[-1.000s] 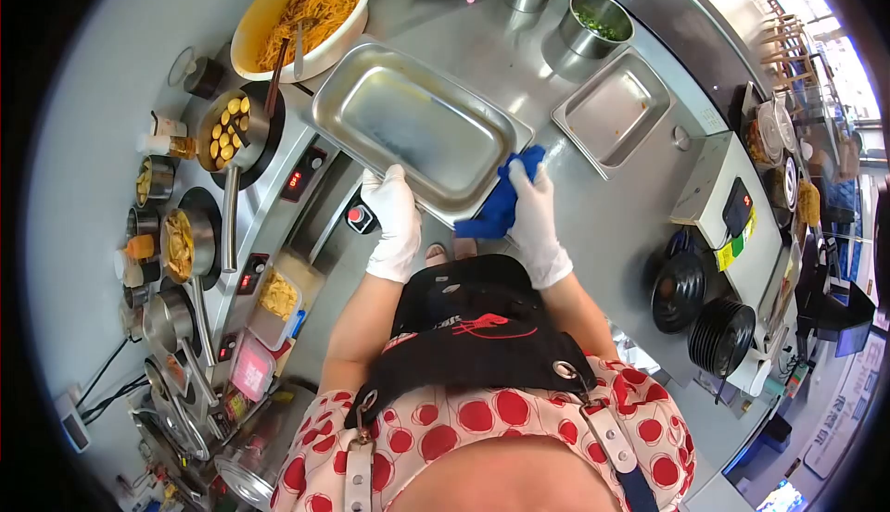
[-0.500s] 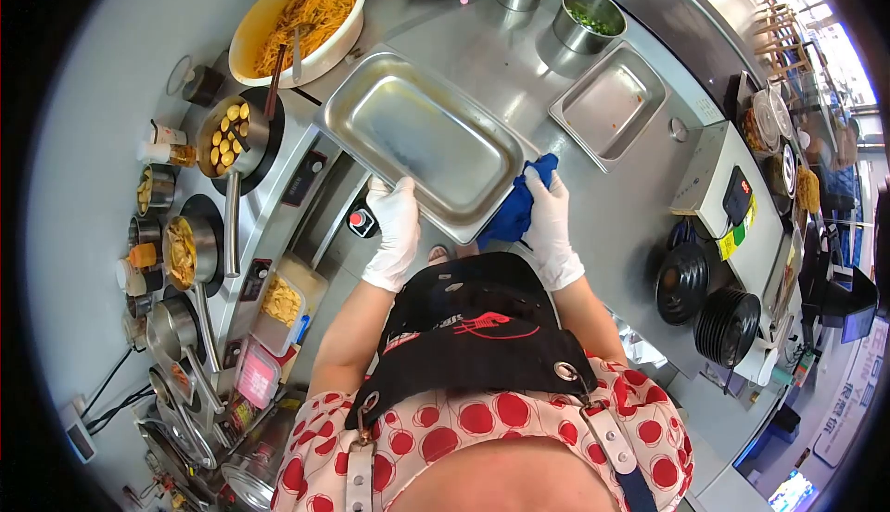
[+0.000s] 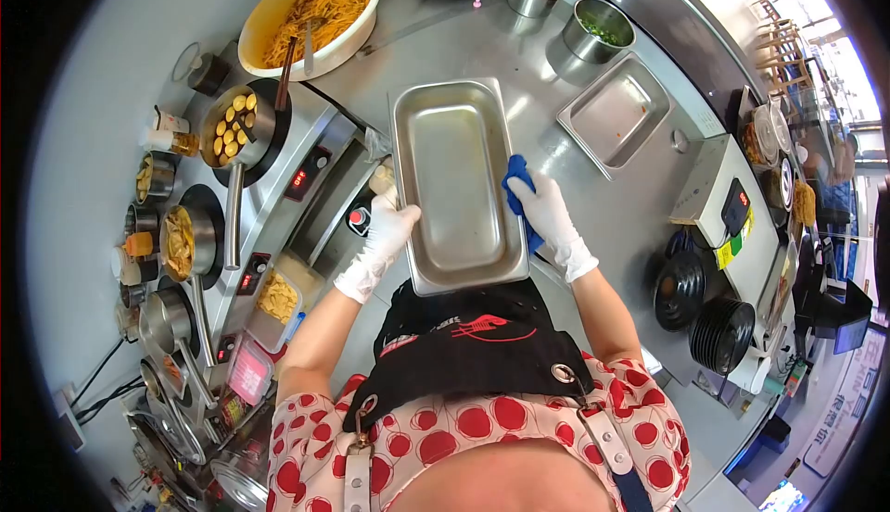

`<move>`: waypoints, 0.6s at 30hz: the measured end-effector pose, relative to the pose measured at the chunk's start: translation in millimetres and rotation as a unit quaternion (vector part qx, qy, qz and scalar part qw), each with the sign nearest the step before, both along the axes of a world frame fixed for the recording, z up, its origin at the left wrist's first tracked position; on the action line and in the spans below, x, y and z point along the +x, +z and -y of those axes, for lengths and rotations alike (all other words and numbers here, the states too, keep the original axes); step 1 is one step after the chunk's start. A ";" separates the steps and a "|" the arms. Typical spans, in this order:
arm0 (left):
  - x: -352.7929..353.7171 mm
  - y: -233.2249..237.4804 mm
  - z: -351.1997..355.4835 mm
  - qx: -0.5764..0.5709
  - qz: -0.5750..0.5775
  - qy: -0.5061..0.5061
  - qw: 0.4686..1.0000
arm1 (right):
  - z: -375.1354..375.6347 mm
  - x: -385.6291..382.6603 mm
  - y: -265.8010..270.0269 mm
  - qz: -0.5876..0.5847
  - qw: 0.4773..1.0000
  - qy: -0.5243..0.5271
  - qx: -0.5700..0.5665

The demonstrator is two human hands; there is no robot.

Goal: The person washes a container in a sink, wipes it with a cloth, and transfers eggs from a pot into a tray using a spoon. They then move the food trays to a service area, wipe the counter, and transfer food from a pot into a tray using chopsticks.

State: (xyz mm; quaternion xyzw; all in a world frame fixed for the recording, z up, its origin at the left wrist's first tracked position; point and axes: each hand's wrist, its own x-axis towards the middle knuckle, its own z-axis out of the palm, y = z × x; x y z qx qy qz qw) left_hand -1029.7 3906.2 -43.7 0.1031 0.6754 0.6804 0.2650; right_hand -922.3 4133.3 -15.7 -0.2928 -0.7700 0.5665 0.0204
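Between my hands is a deep rectangular steel pan [image 3: 459, 178], its inside facing up and its long sides running away from me. My gloved left hand [image 3: 391, 220] grips the pan's left rim, thumb over the edge. At the right rim, my gloved right hand [image 3: 545, 208] is closed on a blue cloth [image 3: 521, 199] pressed against the pan's side. The near end of the pan hangs over my black apron [image 3: 464, 327]. Most of my fingers are hidden under the rim and the cloth.
A shallower steel tray [image 3: 616, 113] lies on the steel counter [image 3: 445, 44] at right. Behind stand a white bowl of orange shreds [image 3: 320, 16] and a steel pot of chopped greens [image 3: 598, 30]. Saucepans [image 3: 236, 137] sit on burners at left; black bowls [image 3: 723, 336] are stacked at right.
The pan has swung from a diagonal position to nearly straight, its far end moving right and its near end coming toward me. Both hands have kept hold and moved with it.
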 end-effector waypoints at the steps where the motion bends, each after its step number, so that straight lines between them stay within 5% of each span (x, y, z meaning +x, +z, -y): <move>1: 1.7 1.1 3.0 0.000 0.000 -0.002 1.000 | 0.3 -7.1 0.8 0.000 1.000 -0.002 0.000; 4: 5.1 14.2 5.0 -0.062 -0.035 -0.059 0.996 | -16.1 -33.6 -8.1 -0.031 0.999 -0.031 -0.028; 10: 11.8 16.3 -2.2 -0.004 0.007 -0.040 0.999 | -45.7 -91.2 5.7 -0.079 0.988 -0.084 -0.103; 15: 2.0 -6.5 -6.5 0.016 0.033 0.058 0.998 | -2.2 -34.5 -0.9 -0.119 0.988 -0.074 -0.060; 18: -11.3 -2.1 -7.8 0.034 0.045 0.092 0.994 | 25.1 19.9 6.3 -0.031 0.994 -0.061 -0.085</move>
